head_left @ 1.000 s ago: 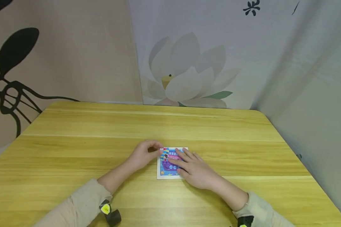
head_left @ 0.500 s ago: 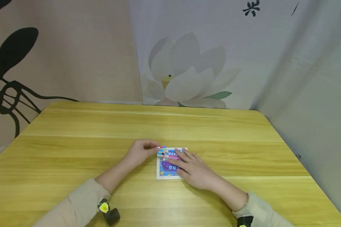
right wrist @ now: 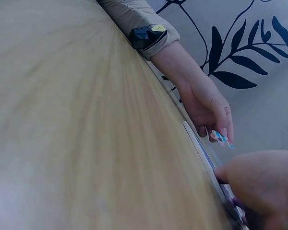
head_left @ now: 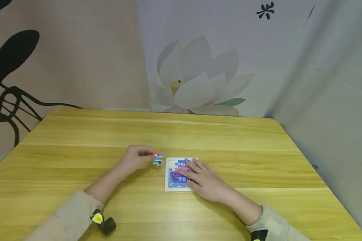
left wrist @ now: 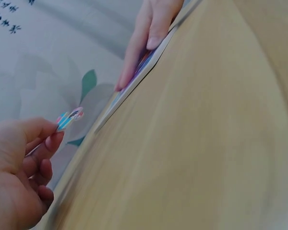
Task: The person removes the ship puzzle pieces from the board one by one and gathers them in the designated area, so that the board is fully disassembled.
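A square picture puzzle [head_left: 176,180] with a white frame lies on the table, showing a purple and pink ship on blue. Its upper left corner is a bare pale gap. Just left of the frame, my left hand [head_left: 135,160] pinches a small colourful puzzle piece [head_left: 158,160] between thumb and fingertips, held clear of the board. In the left wrist view that puzzle piece [left wrist: 70,119] juts from the fingertips. My right hand [head_left: 206,182] lies over the board's right side with fingers spread, touching its face and hiding much of the picture there.
The wooden table [head_left: 229,137] reaches to a cloth backdrop [head_left: 108,60] printed with a lotus and dark leaves. Dark wrist cameras are strapped over both sleeves; the left camera [head_left: 107,226] hangs near the table's front.
My left hand has lifted the puzzle piece out of the board's upper left corner and carried it left, off the frame. My right hand has stayed on the board.
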A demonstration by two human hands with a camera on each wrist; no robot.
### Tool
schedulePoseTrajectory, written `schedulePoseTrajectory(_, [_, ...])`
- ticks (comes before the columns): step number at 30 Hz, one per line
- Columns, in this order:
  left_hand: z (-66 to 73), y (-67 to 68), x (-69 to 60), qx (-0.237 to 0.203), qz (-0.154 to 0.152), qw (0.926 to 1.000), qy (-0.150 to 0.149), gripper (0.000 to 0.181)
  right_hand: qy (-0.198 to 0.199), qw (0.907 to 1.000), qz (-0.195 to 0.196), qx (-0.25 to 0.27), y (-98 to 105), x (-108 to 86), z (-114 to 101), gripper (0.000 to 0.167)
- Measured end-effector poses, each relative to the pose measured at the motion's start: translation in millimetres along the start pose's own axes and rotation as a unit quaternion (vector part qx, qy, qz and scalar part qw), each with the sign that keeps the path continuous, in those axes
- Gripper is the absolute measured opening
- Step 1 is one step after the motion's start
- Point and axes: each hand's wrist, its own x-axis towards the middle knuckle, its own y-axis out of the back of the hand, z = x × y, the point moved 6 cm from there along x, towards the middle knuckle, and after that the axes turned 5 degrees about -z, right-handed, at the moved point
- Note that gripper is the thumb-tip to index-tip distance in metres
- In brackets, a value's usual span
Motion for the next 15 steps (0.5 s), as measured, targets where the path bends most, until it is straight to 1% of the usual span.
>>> schedulePoseTrajectory(6, [-7.7, 16.5, -5.0, 0.0, 0.001, 1.0, 0.005, 0.018, 0.006, 1.0, 0.001, 0.001, 0, -0.2, 0, 0.044])
schedulePoseTrajectory(11, [-11.5, 27.2, -9.6, 0.004, 0.0, 1.0, 0.001, 0.019, 0.008, 1.0, 0.003, -0.001, 1, -0.1, 0, 0.044])
schedulePoseTrajectory(15, [-13.5, 34.8, -14.3, 0.012, -0.003, 0.9999, 0.003, 0.021, 0.009, 1.0, 0.003, -0.001, 0, -0.3, -1, 0.044])
